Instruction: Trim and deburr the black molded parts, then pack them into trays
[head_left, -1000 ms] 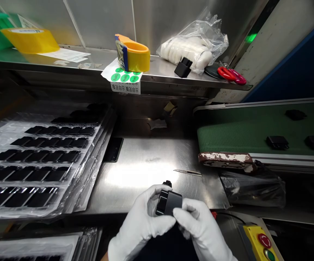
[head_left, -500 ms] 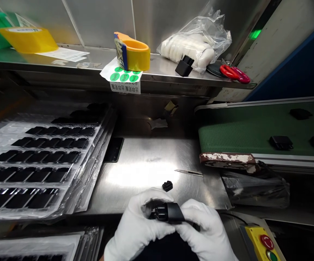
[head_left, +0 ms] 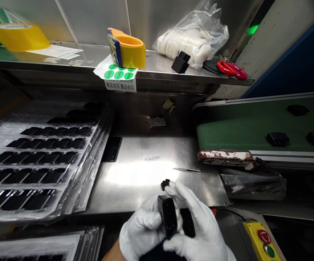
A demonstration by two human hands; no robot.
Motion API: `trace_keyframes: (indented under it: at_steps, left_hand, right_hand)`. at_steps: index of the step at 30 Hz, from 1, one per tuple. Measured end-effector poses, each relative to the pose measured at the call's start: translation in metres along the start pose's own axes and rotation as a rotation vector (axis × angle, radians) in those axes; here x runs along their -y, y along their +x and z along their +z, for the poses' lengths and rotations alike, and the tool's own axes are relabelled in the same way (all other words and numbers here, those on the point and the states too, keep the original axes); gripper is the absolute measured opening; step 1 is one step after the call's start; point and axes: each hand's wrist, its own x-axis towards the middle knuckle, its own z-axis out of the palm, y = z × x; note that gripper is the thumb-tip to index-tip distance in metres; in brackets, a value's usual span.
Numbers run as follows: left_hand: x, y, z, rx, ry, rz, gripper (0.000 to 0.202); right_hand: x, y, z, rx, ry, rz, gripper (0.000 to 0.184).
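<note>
My left hand (head_left: pixel 143 226), in a white glove, is closed around a black plastic adapter housing (head_left: pixel 168 217). The housing stands on end just past the table's front edge, its face with small openings turned up toward me. My right hand (head_left: pixel 202 226), also gloved, grips the housing from the right, its thumb at the lower end. Its upper fingers stretch forward beside a small black connector piece (head_left: pixel 164 184) on the metal table (head_left: pixel 143 181). Some fingertips behind the housing are hidden. Farther back on the table lies a thin blade (head_left: pixel 187 170).
Left are stacked plastic trays (head_left: pixel 72 181) of black parts and a dark phone-like slab (head_left: pixel 111 149). A green conveyor (head_left: pixel 238 127) carries black housings at right, above a yellow button box (head_left: pixel 260 241). The shelf (head_left: pixel 151 76) holds a tape dispenser (head_left: pixel 131 54), bagged white rolls (head_left: pixel 185 47) and red-handled scissors (head_left: pixel 231 69).
The housing has turned from lying sideways to upright, with its end face now toward me. My right hand has moved up and forward, its fingers reaching beside the small connector piece.
</note>
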Motion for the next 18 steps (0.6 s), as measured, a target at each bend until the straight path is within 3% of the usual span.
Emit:
trace_keyframes:
  at_steps: [5, 15, 18]
  left_hand:
    - [0.018, 0.009, -0.001, 0.040, -0.121, -0.004, 0.035]
    - [0.028, 0.012, -0.005, 0.071, -0.174, 0.030, 0.039]
    - [0.027, 0.012, -0.002, 0.069, -0.159, 0.034, 0.038]
  right_hand:
    - [0.007, 0.006, 0.002, -0.064, 0.151, 0.065, 0.100]
    - [0.003, 0.001, 0.000, -0.083, 0.320, 0.171, 0.114]
    - [0.001, -0.001, 0.003, -0.090, 0.377, 0.199, 0.104]
